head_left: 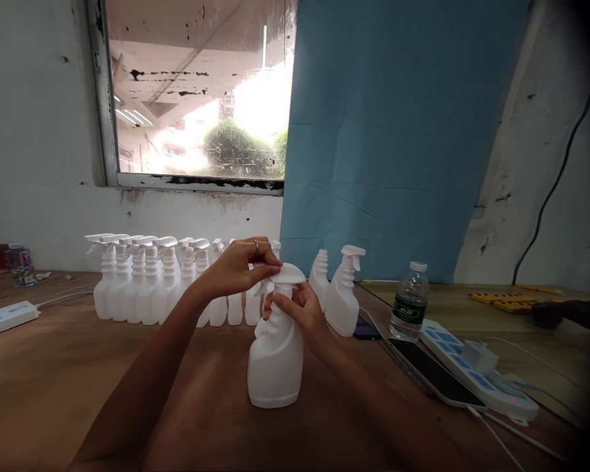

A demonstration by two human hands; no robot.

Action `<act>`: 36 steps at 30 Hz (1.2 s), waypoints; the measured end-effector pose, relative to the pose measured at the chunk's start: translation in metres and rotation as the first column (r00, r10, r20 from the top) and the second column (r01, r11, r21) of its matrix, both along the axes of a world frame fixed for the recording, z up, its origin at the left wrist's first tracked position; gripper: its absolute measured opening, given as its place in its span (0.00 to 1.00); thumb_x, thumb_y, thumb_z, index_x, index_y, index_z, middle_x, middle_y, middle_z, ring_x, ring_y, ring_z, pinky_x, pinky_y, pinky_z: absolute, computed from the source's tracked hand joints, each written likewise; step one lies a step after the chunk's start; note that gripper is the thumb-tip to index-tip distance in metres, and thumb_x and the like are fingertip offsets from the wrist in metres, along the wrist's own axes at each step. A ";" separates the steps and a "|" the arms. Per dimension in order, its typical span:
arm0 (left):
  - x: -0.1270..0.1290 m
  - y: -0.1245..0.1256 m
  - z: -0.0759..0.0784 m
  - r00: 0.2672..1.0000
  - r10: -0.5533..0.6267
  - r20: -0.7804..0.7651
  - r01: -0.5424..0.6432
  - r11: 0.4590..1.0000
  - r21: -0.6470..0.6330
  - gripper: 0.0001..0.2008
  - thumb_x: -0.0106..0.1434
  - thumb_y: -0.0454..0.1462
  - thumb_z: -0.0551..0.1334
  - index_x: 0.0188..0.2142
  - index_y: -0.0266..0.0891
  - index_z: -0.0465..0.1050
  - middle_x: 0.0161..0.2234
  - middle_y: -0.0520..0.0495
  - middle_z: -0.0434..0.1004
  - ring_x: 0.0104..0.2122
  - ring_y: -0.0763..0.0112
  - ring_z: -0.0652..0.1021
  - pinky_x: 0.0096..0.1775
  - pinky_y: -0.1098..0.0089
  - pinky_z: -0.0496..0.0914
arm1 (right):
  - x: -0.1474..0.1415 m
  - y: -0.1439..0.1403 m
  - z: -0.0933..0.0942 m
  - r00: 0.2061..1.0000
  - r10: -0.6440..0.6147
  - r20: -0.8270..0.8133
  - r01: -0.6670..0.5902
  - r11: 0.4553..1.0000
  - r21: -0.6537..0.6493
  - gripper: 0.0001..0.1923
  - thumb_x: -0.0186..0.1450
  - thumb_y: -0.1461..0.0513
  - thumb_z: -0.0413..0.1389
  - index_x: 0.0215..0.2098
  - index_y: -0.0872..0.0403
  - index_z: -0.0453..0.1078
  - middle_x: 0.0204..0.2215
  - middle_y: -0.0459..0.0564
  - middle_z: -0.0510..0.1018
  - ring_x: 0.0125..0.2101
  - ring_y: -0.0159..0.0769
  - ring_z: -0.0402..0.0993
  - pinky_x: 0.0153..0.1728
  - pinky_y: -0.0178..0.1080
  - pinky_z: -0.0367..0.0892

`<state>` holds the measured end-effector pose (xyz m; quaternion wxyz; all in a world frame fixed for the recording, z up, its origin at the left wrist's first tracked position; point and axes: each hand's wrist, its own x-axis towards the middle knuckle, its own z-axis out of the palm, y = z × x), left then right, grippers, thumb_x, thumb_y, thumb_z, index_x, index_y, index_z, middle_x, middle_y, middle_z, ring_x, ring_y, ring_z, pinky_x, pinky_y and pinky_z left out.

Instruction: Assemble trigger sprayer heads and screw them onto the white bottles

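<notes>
Our left hand [240, 269] pinches the trigger head [286, 275] while our right hand [299, 314] grips the neck of the spray bottle [275, 367], upright at near centre on the surface [54, 380]. A crooked twist could cross-thread it or tip the bottle.

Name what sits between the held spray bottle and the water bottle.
In the head view, two more white spray bottles stand between the held spray bottle and the water bottle.

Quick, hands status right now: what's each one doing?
Left hand: closed on the trigger spray head atop the white bottle.
Right hand: closed around that bottle's neck.
</notes>
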<state>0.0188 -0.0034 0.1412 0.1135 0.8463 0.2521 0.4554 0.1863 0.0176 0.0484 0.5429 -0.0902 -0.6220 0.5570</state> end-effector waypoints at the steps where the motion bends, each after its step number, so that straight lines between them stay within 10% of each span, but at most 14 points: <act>1: 0.000 -0.001 0.000 1.000 -0.001 -0.003 0.001 1.000 0.003 0.06 0.61 0.33 0.62 0.28 0.34 0.71 0.32 0.50 0.70 0.31 0.77 0.73 0.34 0.74 0.70 | 0.000 0.001 0.000 1.000 0.002 -0.003 -0.002 1.000 -0.001 0.21 0.60 0.57 0.63 0.46 0.53 0.60 0.29 0.48 0.76 0.25 0.35 0.74 0.27 0.38 0.71; 36: 0.000 -0.006 0.001 0.993 0.076 -0.088 -0.072 0.996 0.052 0.06 0.62 0.33 0.61 0.27 0.35 0.70 0.31 0.51 0.70 0.30 0.77 0.74 0.32 0.74 0.68 | -0.001 0.002 0.001 1.000 0.004 0.011 -0.005 0.999 0.044 0.15 0.61 0.58 0.62 0.40 0.55 0.63 0.27 0.49 0.75 0.25 0.35 0.73 0.25 0.37 0.70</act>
